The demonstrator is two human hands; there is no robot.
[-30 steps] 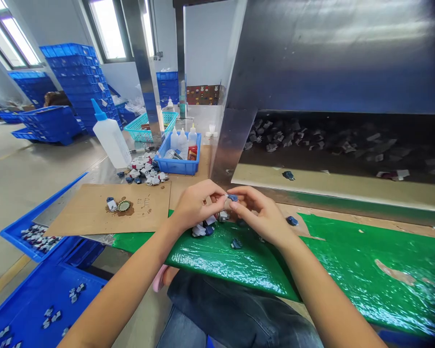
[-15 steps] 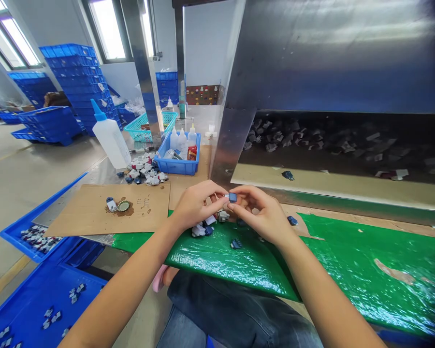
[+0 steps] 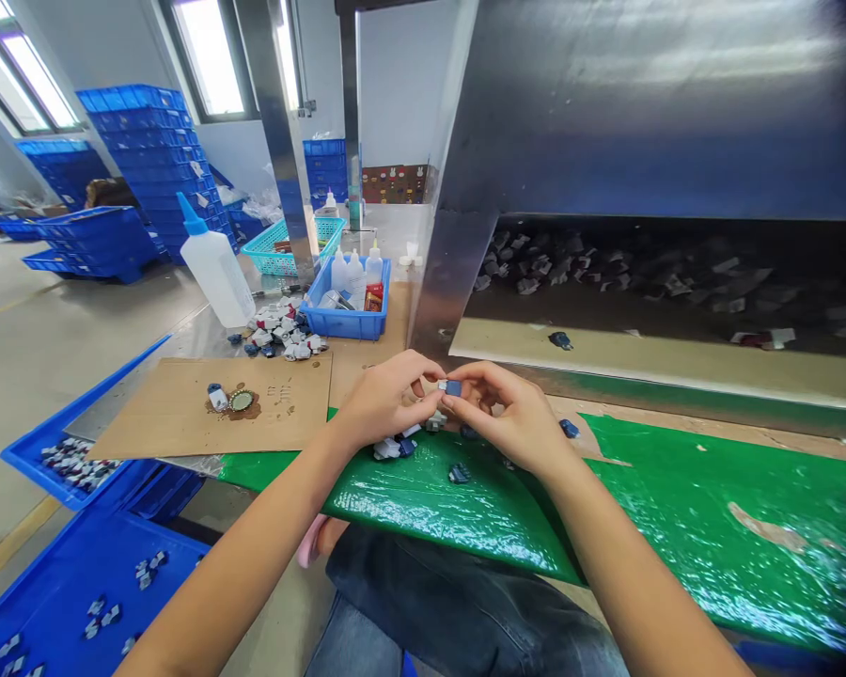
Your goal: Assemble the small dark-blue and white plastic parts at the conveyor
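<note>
Evidently the small blue-and-white piece (image 3: 452,387) was the centre of attention, held just above the counter (image 3: 493,517) between both hands. The left hand (image 3: 381,400) had its grip closed, thumb and fingertips pinching the pale end from nine o'clock; the right hand (image 3: 518,414) pinched the blue end from three. So small a part probably left room for fingertips only, and a hold at each end likely kept it steady and its middle in sight.

Below the hands, at six o'clock, a dark blue piece (image 3: 458,473) lay alone, while a little cluster (image 3: 395,447) sat at about seven to eight, presumably kept within easy reach. Another blue piece (image 3: 569,429) rested between three and four. Toward nine, a shallow round dish (image 3: 241,401) stood on stained cardboard (image 3: 155,414), which seemed to shield the surface from spills. At ten, a larger heap (image 3: 282,329) lay beside a blue basket (image 3: 349,324) whose walls apparently helped keep small bottles (image 3: 354,275) upright.
</note>
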